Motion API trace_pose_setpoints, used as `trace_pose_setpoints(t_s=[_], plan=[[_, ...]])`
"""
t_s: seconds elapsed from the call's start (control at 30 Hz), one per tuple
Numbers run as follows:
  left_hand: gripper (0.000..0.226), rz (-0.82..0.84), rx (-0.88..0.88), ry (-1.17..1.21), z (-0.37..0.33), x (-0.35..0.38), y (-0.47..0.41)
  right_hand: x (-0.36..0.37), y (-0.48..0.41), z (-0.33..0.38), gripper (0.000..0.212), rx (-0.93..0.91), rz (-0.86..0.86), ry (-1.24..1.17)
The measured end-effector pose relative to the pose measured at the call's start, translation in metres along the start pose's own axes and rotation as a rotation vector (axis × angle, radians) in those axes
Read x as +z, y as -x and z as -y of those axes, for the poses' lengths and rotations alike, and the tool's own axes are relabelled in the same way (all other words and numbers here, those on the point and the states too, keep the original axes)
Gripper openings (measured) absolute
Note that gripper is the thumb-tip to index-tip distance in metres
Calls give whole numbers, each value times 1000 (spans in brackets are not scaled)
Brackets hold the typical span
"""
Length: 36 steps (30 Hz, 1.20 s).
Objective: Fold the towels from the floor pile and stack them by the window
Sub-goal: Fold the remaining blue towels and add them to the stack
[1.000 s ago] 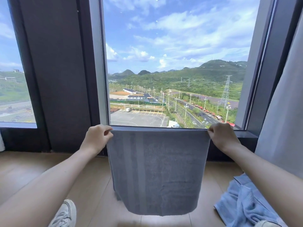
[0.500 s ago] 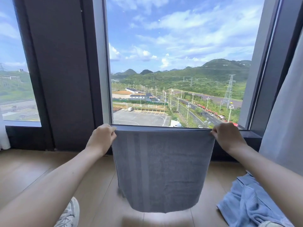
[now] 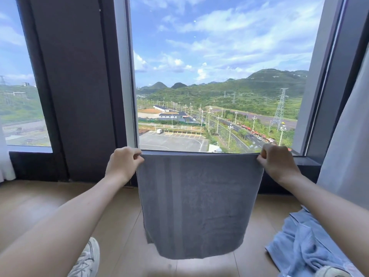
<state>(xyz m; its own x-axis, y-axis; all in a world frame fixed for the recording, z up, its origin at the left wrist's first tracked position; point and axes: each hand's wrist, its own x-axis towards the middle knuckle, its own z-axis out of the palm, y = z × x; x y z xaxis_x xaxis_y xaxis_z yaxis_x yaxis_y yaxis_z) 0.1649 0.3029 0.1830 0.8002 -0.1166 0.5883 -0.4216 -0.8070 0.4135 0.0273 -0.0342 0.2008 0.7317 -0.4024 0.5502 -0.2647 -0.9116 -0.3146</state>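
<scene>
Grey towel is held up flat in front of the window, hanging clear of the wood floor. Left hand has its fingers pinched shut on the top left corner, right hand same deal on the top right. Blue towel lies crumpled on the floor at right; could be more than one, hard to tell. White sneaker pokes in bottom left.
</scene>
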Motion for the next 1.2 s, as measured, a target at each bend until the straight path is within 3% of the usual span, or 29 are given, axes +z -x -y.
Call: trace_pose_setpoints(t_s=[0.17,0.23,0.37,0.5,0.63,0.7,0.77,0.83,0.97,1.07,1.2], plan=[[20,210,-98,-34,2,3,4,3,2,3,30,10,107,30],[20,144,-90,21,0,-1,1,-1,-1,4,23,-9,32,-10],[22,-95,-62,186,-2,-12,-12,-16,-10,12,9,-72,-281,-188],[24,37,-30,31,2,-4,-3,-5,-11,9,7,-22,-57,-75],[27,81,-28,1,2,2,-2,-1,-8,5,4,-1,-30,-69],[25,131,-41,2,1,4,-3,0,-8,5,21,31,-1,-72],[22,194,-87,4,0,5,0,3,-8,5,26,75,82,-30],[34,254,-170,44,-1,7,5,5,-7,5,20,134,160,-25],[38,352,-348,252,6,18,4,12,-5,4,32,307,337,-165],[37,438,-431,375,12,20,2,14,-5,4,27,422,331,-347],[38,467,-280,144,11,21,5,12,-7,4,31,427,294,-372]])
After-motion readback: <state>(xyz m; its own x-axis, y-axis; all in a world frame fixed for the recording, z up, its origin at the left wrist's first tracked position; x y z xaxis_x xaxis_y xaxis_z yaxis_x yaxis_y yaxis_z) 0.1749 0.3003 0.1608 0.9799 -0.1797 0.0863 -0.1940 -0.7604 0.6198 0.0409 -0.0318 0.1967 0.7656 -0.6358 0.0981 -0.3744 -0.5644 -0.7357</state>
